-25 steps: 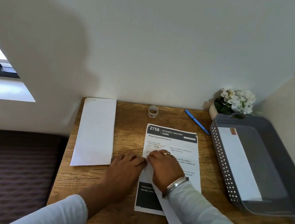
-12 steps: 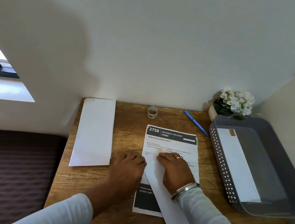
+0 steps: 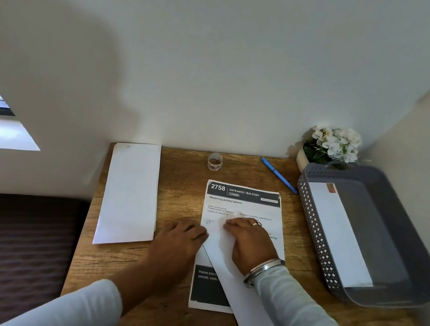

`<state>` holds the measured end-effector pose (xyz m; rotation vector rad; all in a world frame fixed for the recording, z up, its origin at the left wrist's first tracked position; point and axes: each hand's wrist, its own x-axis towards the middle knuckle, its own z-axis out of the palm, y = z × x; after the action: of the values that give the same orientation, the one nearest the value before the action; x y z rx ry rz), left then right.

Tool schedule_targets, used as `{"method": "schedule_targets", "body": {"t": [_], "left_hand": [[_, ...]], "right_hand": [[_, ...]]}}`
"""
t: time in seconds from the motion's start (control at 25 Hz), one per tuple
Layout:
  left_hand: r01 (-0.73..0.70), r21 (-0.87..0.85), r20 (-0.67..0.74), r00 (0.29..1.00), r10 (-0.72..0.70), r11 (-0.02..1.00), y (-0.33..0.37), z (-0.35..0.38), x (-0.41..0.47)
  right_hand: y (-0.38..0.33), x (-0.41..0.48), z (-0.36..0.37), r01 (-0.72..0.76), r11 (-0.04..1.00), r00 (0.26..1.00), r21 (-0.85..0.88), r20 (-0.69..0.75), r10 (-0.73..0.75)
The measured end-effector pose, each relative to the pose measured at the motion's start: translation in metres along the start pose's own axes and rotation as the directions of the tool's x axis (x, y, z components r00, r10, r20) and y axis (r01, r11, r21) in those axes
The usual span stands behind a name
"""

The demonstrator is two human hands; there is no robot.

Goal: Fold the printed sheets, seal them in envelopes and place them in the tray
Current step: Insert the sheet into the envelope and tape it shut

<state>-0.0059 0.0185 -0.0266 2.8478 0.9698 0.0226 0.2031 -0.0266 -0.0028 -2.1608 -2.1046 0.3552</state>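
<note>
Obs., working across from the left.

- Envelope stack [image 3: 130, 194]: flat on the desk [image 3: 166, 291] by the wall, well apart from the work. I judge it is the supply, parked within the left arm's reach.
- Left hand [image 3: 181, 239]: knuckles up, fingers curled, tips at the left edge of the white oblong [image 3: 248, 310]. I cannot tell whether it pinches or only braces; bracing against a sideways slide seems likely.
- Sticker roll [image 3: 214, 161]: on edge at the back, probably for sealing.
- Printed sheet [image 3: 243, 204]: flat and unfolded, headed "2758". The oblong lies slantwise across it. Envelope or folded sheet? I cannot tell.
- Right hand [image 3: 249, 239]: fingers bent over the oblong's far end, gripping it there, palm on top. I read this as working a flap or crease.
- Blue pen [image 3: 278, 175] and flower pot [image 3: 330, 146]: back right, unused.
- Tray [image 3: 425, 226]: at the right edge, holding one sealed envelope [image 3: 339, 232] with a coloured seal at its far end.

Judgement: one done, at least one sheet left to fold.
</note>
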Motion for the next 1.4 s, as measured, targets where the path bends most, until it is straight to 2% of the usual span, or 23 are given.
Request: {"method": "schedule_targets", "body": {"t": [0.12, 0.24, 0.44, 0.52, 0.68, 0.8, 0.96, 1.16, 1.4], "left_hand": [[0.03, -0.021, -0.014, 0.999, -0.03, 0.999, 0.001, 0.004, -0.006], [0.049, -0.045, -0.026, 0.998, -0.05, 0.998, 0.004, -0.001, -0.004], [0.045, -0.052, 0.008, 0.999, -0.045, 0.998, 0.003, -0.004, -0.002], [0.05, -0.078, -0.026, 0.998, -0.052, 0.996, 0.002, -0.008, 0.002], [0.137, -0.242, -0.08, 0.984, -0.161, 0.96, -0.011, -0.026, 0.026], [0.179, -0.215, -0.164, 0.962, -0.216, 0.96, -0.035, -0.036, 0.067], [0.226, -0.218, -0.196, 0.943, -0.27, 0.949, -0.056, -0.056, 0.116], [0.278, -0.105, -0.162, 0.942, -0.292, 0.955, -0.076, -0.056, 0.145], [0.266, -0.093, -0.129, 0.952, -0.276, 0.96, -0.08, -0.052, 0.156]], "right_hand": [[-0.026, 0.0, 0.003, 0.063, 0.994, 0.998, -0.085, 0.032, -0.061], [-0.039, -0.003, 0.006, 0.124, 0.991, 0.99, -0.052, 0.072, -0.12], [0.005, 0.008, -0.005, -0.056, 0.993, 0.997, -0.101, 0.054, 0.061], [0.01, 0.011, -0.005, -0.063, 0.996, 0.996, -0.07, 0.06, 0.067], [0.013, 0.011, -0.001, -0.068, 0.998, 0.996, 0.001, 0.065, 0.068], [0.015, 0.01, -0.001, -0.065, 0.997, 0.997, 0.035, 0.037, 0.063], [0.015, 0.005, 0.006, -0.093, 0.994, 0.996, 0.064, 0.009, 0.093], [0.016, 0.006, 0.012, -0.113, 0.989, 0.994, 0.091, 0.021, 0.112], [0.018, 0.007, 0.013, -0.111, 0.991, 0.993, 0.072, 0.042, 0.108]]}}
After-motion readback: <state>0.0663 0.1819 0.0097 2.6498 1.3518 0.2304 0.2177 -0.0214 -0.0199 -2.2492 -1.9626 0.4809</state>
